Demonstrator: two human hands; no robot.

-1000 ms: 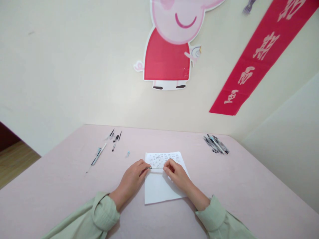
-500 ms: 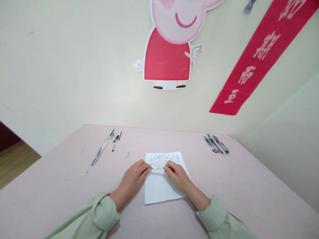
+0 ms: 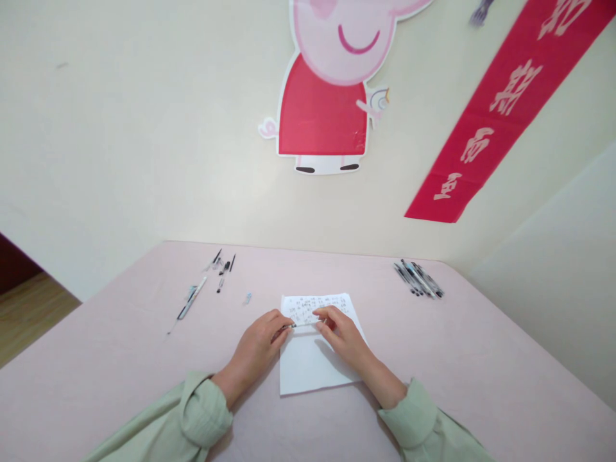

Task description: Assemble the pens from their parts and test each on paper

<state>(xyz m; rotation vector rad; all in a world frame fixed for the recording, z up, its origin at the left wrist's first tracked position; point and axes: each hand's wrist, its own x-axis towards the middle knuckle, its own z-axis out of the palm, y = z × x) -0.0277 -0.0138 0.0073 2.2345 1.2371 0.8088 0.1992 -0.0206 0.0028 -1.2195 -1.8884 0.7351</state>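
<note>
A white sheet of paper (image 3: 312, 366) with handwriting on its far half lies on the pink table (image 3: 120, 359). Just above the sheet both hands pinch one thin pen (image 3: 304, 325), held level. My left hand (image 3: 260, 343) grips its left end, where a dark tip shows. My right hand (image 3: 339, 333) pinches the right end with thumb and forefinger. Both wrists rest near the paper, and both sleeves are pale green.
Loose pen parts and a pen (image 3: 191, 298) lie scattered at the far left of the table, with a small blue piece (image 3: 247, 298) nearer the paper. A bundle of dark pens (image 3: 418, 279) lies at the far right. A cartoon cut-out and a red banner hang on the wall behind.
My right hand's fingers have shifted slightly along the pen toward the left hand. Otherwise the hands, the pen and the paper stay where they were.
</note>
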